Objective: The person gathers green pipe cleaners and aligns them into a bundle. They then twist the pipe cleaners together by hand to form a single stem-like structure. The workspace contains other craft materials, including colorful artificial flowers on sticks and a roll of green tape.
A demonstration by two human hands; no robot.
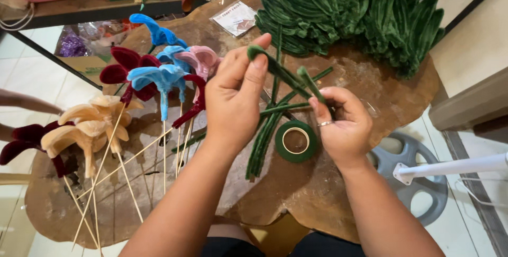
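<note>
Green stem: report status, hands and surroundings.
Left hand pinches green stem tip. Right hand grips its lower end. Green tape roll below, loose stems beside.

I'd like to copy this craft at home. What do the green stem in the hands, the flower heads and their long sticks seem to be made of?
The green stem, pinched by the left hand and right hand, looks like fuzzy chenille wire: matte pile, bent tip. The flower heads show the same velvety fuzz, probably shaped chenille. The sticks look like thin bare wood or bamboo: pale, straight, unpainted.
</note>
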